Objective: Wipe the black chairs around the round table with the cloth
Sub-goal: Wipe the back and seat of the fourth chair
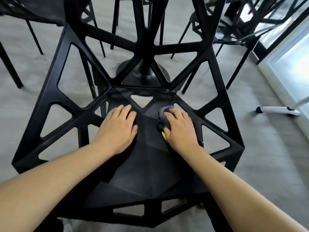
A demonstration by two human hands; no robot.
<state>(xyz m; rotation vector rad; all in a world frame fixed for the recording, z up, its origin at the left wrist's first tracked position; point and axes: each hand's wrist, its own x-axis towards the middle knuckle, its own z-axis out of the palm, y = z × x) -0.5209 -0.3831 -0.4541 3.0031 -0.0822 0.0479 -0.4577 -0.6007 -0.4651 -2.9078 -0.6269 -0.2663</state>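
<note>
Both your bare forearms reach forward, well apart. Your left hand (117, 129) lies flat, palm down, fingers straight and slightly spread. Your right hand (179, 129) is palm down too, fingers curled forward.

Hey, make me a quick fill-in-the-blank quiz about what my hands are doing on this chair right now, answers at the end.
1. The gray cloth sits under the ____ hand.
2. The left hand lies flat on the chair's ____, holding nothing.
3. The chair being wiped is ____ in color.
4. A small ____ tag of the cloth peeks out beside the right thumb.

Missing words: right; seat; black; yellow
</note>
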